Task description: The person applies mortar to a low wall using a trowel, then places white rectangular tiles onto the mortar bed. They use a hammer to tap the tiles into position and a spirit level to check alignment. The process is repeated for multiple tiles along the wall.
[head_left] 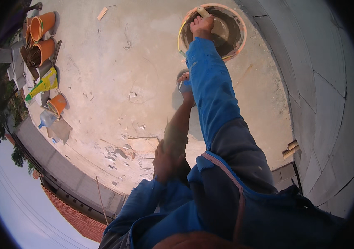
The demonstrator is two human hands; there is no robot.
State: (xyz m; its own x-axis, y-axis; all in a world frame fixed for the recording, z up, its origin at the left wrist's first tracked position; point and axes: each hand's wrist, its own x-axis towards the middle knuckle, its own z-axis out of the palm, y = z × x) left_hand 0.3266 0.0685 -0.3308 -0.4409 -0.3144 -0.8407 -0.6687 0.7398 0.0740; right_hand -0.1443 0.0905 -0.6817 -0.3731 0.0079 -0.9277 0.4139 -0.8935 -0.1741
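At the top of the view stands a round bucket [244,33] with an orange rim, its inside coated in a wet grey-brown mix. My right hand [202,25], at the end of a stretched blue sleeve, is over the bucket and closed round the pale wooden handle of a short tool [203,12]. The tool's working end is hidden. My left hand [165,162] lies on my bent knee with its fingers stretched out and holds nothing. Beyond the knee, my foot in a blue sandal [185,86] rests on the floor near the bucket.
Grey block wall [310,66] curves along the right. Orange buckets [43,25], a yellow-green sack [48,83] and a clear bottle [47,118] gather at the left. Broken chips [121,153] litter the concrete floor [102,74]. Wood pieces [291,148] lie by the wall.
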